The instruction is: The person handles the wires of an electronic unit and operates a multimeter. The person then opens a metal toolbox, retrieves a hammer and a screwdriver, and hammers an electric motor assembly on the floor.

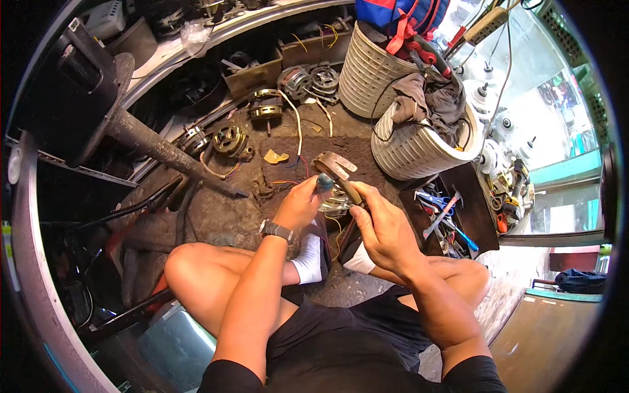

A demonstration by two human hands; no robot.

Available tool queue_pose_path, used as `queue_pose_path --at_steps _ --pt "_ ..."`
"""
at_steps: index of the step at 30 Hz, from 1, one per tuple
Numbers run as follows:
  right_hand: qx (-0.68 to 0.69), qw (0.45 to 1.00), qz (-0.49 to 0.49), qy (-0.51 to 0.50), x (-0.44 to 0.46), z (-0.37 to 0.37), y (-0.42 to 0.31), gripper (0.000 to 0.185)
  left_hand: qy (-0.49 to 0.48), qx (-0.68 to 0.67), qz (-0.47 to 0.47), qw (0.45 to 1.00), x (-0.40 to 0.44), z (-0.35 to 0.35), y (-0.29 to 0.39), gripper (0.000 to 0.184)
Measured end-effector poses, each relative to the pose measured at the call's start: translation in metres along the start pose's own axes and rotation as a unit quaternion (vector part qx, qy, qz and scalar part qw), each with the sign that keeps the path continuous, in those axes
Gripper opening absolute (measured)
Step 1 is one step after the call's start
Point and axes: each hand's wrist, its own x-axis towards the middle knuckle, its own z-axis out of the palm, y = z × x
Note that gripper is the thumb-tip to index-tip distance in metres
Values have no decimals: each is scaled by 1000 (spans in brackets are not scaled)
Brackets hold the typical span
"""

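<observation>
My left hand [296, 208], with a dark band at its wrist, is closed around a tool with a teal handle end [324, 183], which looks like a screwdriver; its lower part is hidden. My right hand [388, 230] grips the handle of a claw hammer [335, 165]. The hammer head is just above the teal handle end; I cannot tell whether they touch. Below and between my hands, partly covered, is a metal motor [337, 203] near my feet. A thin yellow wire trails down from it.
Several motors, among them a brass-coloured one [265, 105] and another [230, 141], lie on the floor ahead. Two ribbed white tubs [367, 72] stand at the right, the nearer holding dark cloth [439, 98]. A dark tool box [481, 229] is right; a metal post [164, 152] slants at the left.
</observation>
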Motion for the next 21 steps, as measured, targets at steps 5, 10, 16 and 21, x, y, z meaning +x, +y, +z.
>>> queue_pose_path --at_steps 5,10,16,21 --pt "-39 998 16 -40 4 -2 1 37 -17 73 -32 997 2 -3 -8 31" --pt "-3 1000 -10 -8 13 -15 -7 35 30 -26 -47 998 0 1 -14 24" --pt "4 998 -60 14 9 -21 -9 39 12 52 -67 996 2 3 0 27" --pt "-31 998 -50 35 2 -18 -6 39 18 39 7 999 2 14 -18 32"
